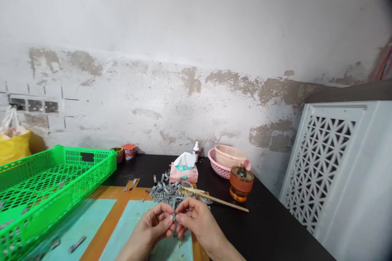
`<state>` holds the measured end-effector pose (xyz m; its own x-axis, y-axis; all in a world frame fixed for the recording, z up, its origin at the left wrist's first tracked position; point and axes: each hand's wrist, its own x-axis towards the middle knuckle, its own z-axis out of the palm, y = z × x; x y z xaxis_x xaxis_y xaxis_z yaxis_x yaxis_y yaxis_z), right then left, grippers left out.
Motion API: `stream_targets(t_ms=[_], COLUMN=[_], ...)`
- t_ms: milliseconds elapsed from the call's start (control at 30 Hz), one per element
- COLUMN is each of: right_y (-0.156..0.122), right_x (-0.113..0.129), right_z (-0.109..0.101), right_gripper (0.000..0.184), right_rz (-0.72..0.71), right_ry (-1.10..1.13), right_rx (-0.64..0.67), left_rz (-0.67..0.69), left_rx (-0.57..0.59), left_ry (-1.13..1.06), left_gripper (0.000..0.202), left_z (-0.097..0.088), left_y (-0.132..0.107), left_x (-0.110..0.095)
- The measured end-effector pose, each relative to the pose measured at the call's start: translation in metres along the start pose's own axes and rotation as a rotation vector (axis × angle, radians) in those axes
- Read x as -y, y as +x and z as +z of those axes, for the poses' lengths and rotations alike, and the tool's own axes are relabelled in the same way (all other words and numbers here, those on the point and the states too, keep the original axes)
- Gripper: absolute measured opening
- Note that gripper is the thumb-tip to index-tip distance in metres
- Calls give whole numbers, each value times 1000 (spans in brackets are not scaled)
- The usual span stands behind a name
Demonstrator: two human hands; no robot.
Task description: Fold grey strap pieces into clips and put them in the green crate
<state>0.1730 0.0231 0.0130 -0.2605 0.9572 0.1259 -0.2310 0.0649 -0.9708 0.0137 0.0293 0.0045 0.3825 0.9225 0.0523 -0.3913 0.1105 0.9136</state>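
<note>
My left hand point(158, 221) and my right hand point(193, 217) meet above the near side of the table, fingertips almost touching. Both are closed in a pinch on one small grey strip point(174, 217), which looks folded or looped; the fingers cover much of it. Just beyond them lies a heap of similar grey strips point(165, 192). A wooden stick point(228, 204) rests at the right edge of that heap, with yellowish stuff near its far end. Beneath the hands is a light blue sheet point(128, 222) bordered with brown tape.
A green plastic crate point(105, 169) fills the left, with a few grey pieces inside. Another grey strip point(77, 244) lies beside it. Behind the heap stand a tissue pack point(183, 173) and a white bottle point(196, 151). Pink basins point(231, 155) and an amber jar point(241, 183) stand right.
</note>
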Motion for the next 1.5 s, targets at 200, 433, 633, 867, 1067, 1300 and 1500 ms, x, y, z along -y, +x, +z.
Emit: stream_targets(t_ms=[200,433,633,867,1067,1300,1500], right_y=[1,0,-1,1,-3,-8,-4], right_x=[-1,-3,0,-2,0,11,7], right_z=[-4,-9,-10,-8,-10,-10,-10], right_gripper=[50,42,43,48,31,13,27], right_rz=[51,44,57,-15,-169,-402,-249], right_ry=[-37,-169,-149,-29,-206,-460,-64], right_rx=[-4,15,48,89,125,46,-2], left_rz=[15,42,23,-59,-91,-74,-73], left_rx=[-5,14,36,13,-6,-156,-179], left_ry=[136,234,218,105,93,76,-115], left_gripper=[30,32,31,31,35,31,42], left_z=[-1,4,3,7,5,2,6], left_y=[2,0,0,-4,-2,-2,-4], left_x=[1,-5,-4,-4,-1,-19,-12])
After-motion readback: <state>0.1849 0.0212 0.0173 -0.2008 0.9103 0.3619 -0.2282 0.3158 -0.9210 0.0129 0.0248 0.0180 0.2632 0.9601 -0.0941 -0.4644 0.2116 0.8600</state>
